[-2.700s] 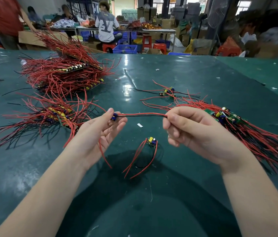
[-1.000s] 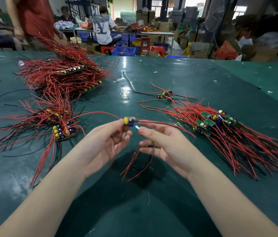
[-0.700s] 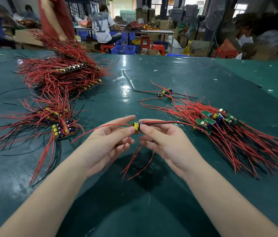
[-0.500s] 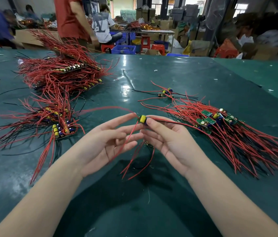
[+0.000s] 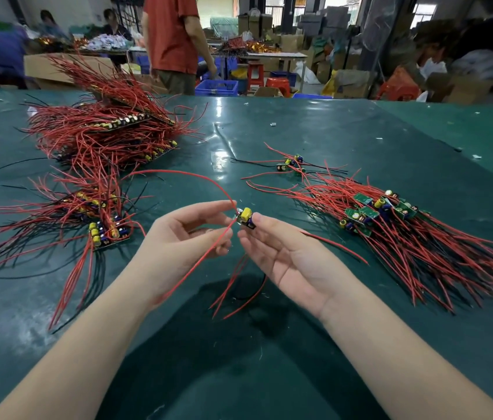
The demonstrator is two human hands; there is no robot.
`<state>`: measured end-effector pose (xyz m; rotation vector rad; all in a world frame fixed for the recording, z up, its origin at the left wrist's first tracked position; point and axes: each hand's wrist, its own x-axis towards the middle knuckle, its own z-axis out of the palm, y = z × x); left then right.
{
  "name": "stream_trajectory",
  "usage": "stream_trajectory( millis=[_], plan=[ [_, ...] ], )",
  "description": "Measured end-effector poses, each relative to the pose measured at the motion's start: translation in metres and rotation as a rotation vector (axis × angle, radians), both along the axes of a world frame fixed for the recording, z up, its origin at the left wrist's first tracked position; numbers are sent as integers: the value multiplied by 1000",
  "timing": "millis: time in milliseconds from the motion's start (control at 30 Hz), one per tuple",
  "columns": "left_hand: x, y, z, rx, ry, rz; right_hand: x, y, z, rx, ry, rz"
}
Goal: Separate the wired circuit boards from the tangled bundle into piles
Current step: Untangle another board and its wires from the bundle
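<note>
Circuit board (image 5: 245,219) — pinched between right hand (image 5: 292,262) fingertips.

Counting what's sitting on the green table (image 5: 360,131): four heaps of red-wired boards, namely the big bundle (image 5: 102,131), a smaller pile (image 5: 87,213), the right pile (image 5: 390,225) and a tiny cluster (image 5: 292,165). One board (image 5: 245,218) is hanging between two hands (image 5: 178,247) (image 5: 287,256). Boards per heap? Can't tell.

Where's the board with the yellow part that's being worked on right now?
In the head view it's mid-frame, above the table: the small board sits pinched at the right hand fingertips, with the left hand just beside it.
</note>
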<state>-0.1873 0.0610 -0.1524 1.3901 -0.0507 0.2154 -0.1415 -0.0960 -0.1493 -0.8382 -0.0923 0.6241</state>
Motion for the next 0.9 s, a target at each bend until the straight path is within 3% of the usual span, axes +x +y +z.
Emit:
stream_trajectory(
  millis=[200, 467, 900],
  plan=[
    [-1, -2, -2, 161, -45, 130, -2, 0, 0, -17, -17, 64],
    [0, -6, -1, -57, -1, 115, -4, 1, 0, -27, -49, 120],
    [5, -8, -6, -119, -37, 203, -1, 5, -10, -45, -124, 23]
  ],
)
